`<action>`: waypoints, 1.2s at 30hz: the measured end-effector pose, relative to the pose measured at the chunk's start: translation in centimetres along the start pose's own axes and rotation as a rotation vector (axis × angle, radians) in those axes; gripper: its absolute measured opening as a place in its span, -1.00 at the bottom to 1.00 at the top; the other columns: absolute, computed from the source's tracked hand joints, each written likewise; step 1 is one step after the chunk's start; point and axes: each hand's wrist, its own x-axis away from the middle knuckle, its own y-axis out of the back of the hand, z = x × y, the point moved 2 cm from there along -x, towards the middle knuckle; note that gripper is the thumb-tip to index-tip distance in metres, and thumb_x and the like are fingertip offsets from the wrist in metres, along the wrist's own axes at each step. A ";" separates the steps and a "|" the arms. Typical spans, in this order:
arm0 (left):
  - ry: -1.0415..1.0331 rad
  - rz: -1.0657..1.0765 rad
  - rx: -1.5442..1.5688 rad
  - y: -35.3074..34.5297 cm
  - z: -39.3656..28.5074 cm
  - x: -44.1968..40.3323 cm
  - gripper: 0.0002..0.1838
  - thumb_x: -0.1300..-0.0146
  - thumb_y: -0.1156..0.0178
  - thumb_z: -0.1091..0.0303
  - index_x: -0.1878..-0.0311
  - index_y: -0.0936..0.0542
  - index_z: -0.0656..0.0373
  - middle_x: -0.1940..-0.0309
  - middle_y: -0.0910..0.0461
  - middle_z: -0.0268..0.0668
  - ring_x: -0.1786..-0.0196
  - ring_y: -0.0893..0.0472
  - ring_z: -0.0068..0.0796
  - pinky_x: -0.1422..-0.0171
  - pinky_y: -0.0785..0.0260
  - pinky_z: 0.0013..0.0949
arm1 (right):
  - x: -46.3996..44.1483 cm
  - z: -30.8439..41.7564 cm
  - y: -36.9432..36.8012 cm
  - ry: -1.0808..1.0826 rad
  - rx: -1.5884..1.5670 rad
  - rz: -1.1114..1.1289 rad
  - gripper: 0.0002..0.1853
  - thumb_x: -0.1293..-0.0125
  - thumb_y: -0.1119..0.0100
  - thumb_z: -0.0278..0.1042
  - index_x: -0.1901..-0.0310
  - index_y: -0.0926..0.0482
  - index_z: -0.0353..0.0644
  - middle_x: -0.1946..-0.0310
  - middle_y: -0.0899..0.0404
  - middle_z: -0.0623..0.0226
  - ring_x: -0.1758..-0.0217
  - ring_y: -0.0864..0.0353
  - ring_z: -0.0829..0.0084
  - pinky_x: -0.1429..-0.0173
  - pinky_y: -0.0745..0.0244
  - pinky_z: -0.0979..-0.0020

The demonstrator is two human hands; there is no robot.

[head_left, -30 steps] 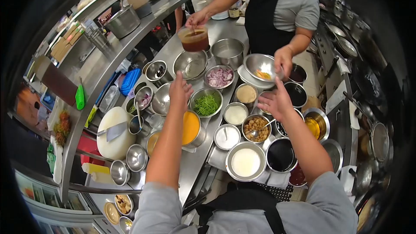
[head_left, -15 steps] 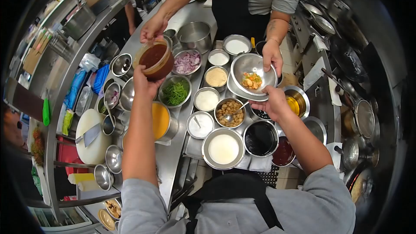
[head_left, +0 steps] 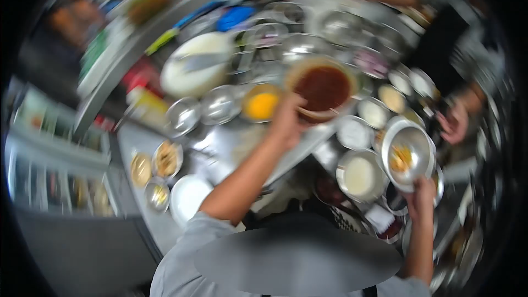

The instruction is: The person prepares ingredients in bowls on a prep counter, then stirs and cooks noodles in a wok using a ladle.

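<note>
My left hand [head_left: 289,122] is closed on the near side of a round plastic tub of dark red-brown sauce [head_left: 322,89], held above the counter. My right hand [head_left: 421,195] grips the lower rim of a metal bowl [head_left: 422,151], with a second bowl seemingly stacked beneath it. A small heap of orange-yellow chopped food [head_left: 401,158] lies inside, too blurred to name. The bowl is tilted. Just left of it stands a pan of cream-coloured liquid [head_left: 360,173]. A container of bright orange liquid [head_left: 260,105] sits left of the sauce tub.
A co-worker's hand [head_left: 455,122] is beside my metal bowl at the right. A knife [head_left: 208,61] lies on a round white cutting board [head_left: 184,80]. Several metal bowls [head_left: 221,104] line the counter, and a white plate [head_left: 190,199] rests at its near left.
The view has swung left and blurred. The co-worker's hands have let go of the sauce tub and the metal bowl, which now rest in my hands alone.
</note>
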 end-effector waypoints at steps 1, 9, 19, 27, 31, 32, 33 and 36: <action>-0.018 -0.184 -0.120 1.1 0.6 3.6 -0.55 -0.23 -0.06 0.25 -0.20 -0.42 0.07 -0.05 -0.51 -0.19 -0.07 -0.57 -0.24 0.01 -0.58 -0.06 | 2.3 -0.8 -1.2 -0.012 -0.098 0.024 -0.65 -0.17 0.05 -0.43 0.01 -0.47 -0.37 0.13 -0.58 0.07 0.13 -0.70 0.14 0.16 -0.71 0.02; 0.097 -0.176 -0.103 19.6 -9.7 20.3 -0.54 -0.24 -0.04 0.34 -0.24 -0.41 0.09 -0.06 -0.49 -0.28 -0.12 -0.54 -0.35 -0.10 -0.56 -0.04 | 12.0 -9.1 -13.8 -0.111 0.143 0.183 -0.76 -0.06 0.04 -0.46 0.19 -0.39 -0.26 0.36 -0.47 0.24 0.53 -0.59 0.26 0.59 -0.63 0.27; -0.096 -0.421 -0.136 44.9 -23.2 36.1 -0.58 -0.26 -0.11 0.34 -0.20 -0.50 0.12 0.08 -0.58 -0.33 0.09 -0.63 -0.46 0.09 -0.62 -0.26 | 28.0 -15.1 -41.9 -0.242 0.522 0.519 -0.83 -0.11 -0.08 -0.47 0.25 -0.47 -0.30 0.52 -0.44 0.32 0.66 -0.43 0.45 0.63 -0.38 0.37; -0.386 -0.621 -0.169 61.5 -32.2 37.4 -0.47 -0.37 0.09 0.18 -0.33 -0.32 0.28 -0.19 -0.51 -0.03 -0.15 -0.61 -0.12 -0.19 -0.56 0.02 | 30.9 -22.0 -67.6 -0.169 0.381 0.907 -0.64 -0.25 0.04 -0.43 -0.06 -0.37 -0.41 0.15 -0.52 0.06 0.20 -0.68 0.15 0.24 -0.69 0.09; -0.477 -0.769 -0.165 68.5 -34.5 35.2 -0.51 -0.38 0.06 0.18 -0.28 -0.36 0.26 -0.17 -0.51 -0.06 -0.18 -0.58 -0.14 -0.11 -0.57 0.01 | 29.4 -27.6 -78.7 -0.266 0.365 0.996 -0.58 -0.26 0.09 -0.45 -0.13 -0.31 -0.47 0.09 -0.55 -0.08 0.16 -0.70 0.04 0.17 -0.72 0.04; -0.489 -0.812 -0.138 70.2 -34.6 34.6 -0.52 -0.38 0.05 0.19 -0.27 -0.37 0.26 -0.16 -0.52 -0.07 -0.18 -0.57 -0.15 -0.07 -0.57 0.01 | 28.9 -29.1 -80.8 -0.266 0.363 0.994 -0.58 -0.26 0.09 -0.45 -0.13 -0.31 -0.47 0.09 -0.55 -0.08 0.16 -0.70 0.04 0.17 -0.72 0.04; -0.543 -0.816 -0.057 71.4 -34.8 34.0 -0.56 -0.33 -0.05 0.21 -0.17 -0.43 0.28 -0.03 -0.53 -0.09 0.01 -0.62 -0.20 0.13 -0.61 -0.05 | 28.4 -30.5 -82.8 -0.281 0.375 1.007 -0.56 -0.28 0.11 -0.43 -0.16 -0.28 -0.47 0.08 -0.56 -0.11 0.15 -0.71 0.04 0.11 -0.71 0.05; -0.483 -0.910 -0.038 75.3 -35.1 32.2 -0.57 -0.32 -0.07 0.19 -0.16 -0.45 0.25 0.00 -0.54 -0.12 0.08 -0.61 -0.24 0.21 -0.57 -0.07 | 27.9 -33.5 -86.6 -0.296 0.413 1.010 -0.55 -0.31 0.14 -0.40 -0.19 -0.24 -0.47 0.09 -0.58 -0.12 0.15 -0.72 0.04 0.07 -0.71 0.07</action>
